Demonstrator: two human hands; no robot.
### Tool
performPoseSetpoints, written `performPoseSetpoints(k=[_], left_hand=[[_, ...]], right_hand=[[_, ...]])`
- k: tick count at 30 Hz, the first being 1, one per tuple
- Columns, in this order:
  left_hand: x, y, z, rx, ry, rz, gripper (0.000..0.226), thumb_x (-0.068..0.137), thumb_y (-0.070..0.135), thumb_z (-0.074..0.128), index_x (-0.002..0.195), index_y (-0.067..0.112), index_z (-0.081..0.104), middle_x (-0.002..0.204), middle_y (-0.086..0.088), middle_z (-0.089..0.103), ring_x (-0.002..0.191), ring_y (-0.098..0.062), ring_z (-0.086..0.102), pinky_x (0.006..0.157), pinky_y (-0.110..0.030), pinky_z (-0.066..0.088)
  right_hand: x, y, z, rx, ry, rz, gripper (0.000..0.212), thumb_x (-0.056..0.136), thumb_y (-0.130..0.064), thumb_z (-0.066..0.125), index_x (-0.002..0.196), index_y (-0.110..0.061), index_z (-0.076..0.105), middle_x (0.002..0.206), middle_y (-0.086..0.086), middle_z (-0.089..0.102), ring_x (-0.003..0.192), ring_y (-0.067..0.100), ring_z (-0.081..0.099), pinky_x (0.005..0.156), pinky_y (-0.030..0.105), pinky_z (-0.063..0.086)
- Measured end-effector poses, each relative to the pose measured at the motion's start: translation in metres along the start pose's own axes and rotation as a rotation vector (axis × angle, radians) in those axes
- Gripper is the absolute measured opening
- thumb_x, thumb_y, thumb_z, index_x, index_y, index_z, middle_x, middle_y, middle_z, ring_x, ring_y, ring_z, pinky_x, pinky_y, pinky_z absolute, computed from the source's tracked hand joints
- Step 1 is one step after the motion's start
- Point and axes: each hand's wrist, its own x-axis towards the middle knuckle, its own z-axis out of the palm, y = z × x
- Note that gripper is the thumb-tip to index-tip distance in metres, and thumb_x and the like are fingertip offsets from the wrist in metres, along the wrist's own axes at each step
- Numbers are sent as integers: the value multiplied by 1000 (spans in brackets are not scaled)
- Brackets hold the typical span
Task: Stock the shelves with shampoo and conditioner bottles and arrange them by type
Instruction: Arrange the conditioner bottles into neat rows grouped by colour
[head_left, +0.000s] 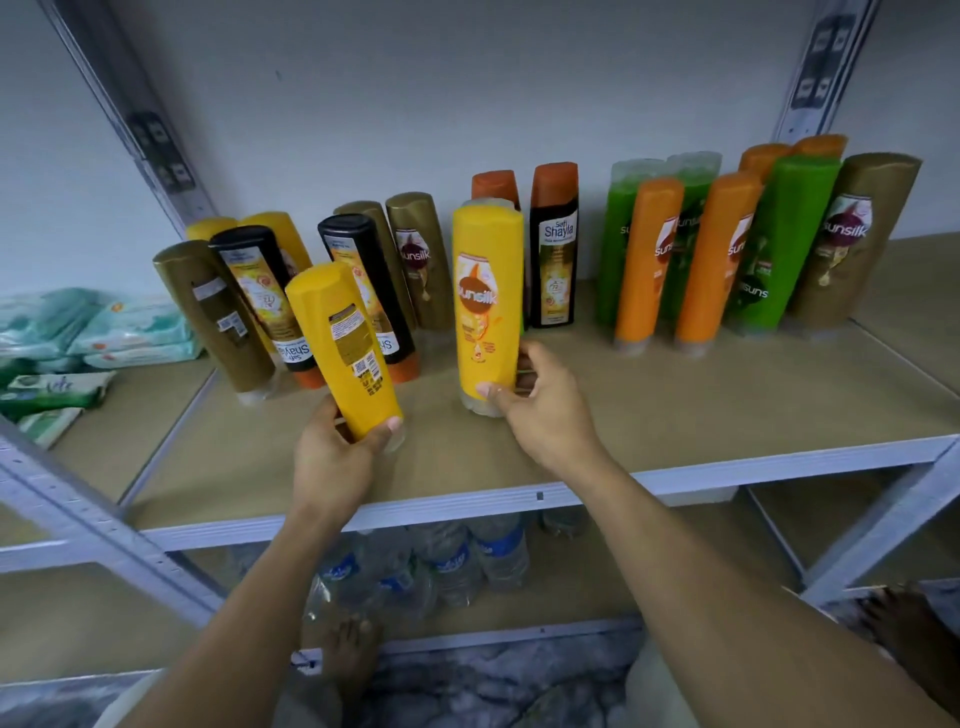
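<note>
My left hand (340, 452) grips the bottom of a yellow bottle (343, 343), its back label toward me, tilted left near the shelf's front. My right hand (540, 405) holds the base of a second yellow Sunsilk bottle (485, 291), which stands upright on its clear cap on the wooden shelf (675, 405). Behind the tilted bottle stand gold (213, 312), black Shayla (265, 291) and more yellow bottles. A black Shayla bottle with an orange cap (553, 249) stands behind my right hand. Green (784, 234), orange (649, 260) and gold (852, 234) bottles crowd the right.
Packs of wipes (104, 327) and green-white packets (52, 395) lie on the neighbouring shelf at the left. Water bottles (447, 561) stand on the lower shelf. White metal shelf rails (675, 478) frame the front edge. My bare feet (348, 654) show on the floor below.
</note>
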Motion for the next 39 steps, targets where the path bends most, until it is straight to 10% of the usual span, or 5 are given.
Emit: performPoseSetpoints(k=[10, 18, 30, 39], left_hand=[[24, -22, -26, 18, -51, 9, 48, 83, 27, 83, 124, 22, 59, 112, 6, 70, 98, -13, 66, 79, -29, 51], [49, -17, -7, 10, -73, 60, 49, 82, 24, 84, 123, 24, 58, 99, 15, 66, 86, 11, 57, 70, -11, 44], [64, -13, -14, 163, -275, 118, 72, 77, 28, 87, 138, 21, 49, 121, 11, 58, 105, -11, 58, 83, -22, 44], [77, -36, -68, 367, -118, 63, 40, 83, 24, 81, 118, 21, 62, 106, -1, 63, 99, -17, 61, 79, -24, 44]], right_hand=[[4, -6, 52, -121, -29, -18, 46, 81, -34, 82, 121, -25, 63, 107, -1, 74, 96, 18, 70, 85, 45, 59], [20, -3, 65, -171, 86, -19, 43, 84, -26, 82, 122, -17, 64, 105, 4, 74, 94, 20, 69, 84, 39, 59], [22, -1, 66, -209, 77, 5, 63, 86, -30, 80, 140, -18, 50, 128, 5, 66, 116, 24, 63, 94, 31, 50], [15, 1, 59, -280, 108, 7, 68, 85, -34, 81, 141, -17, 46, 130, 5, 58, 107, 19, 60, 90, 36, 51]])
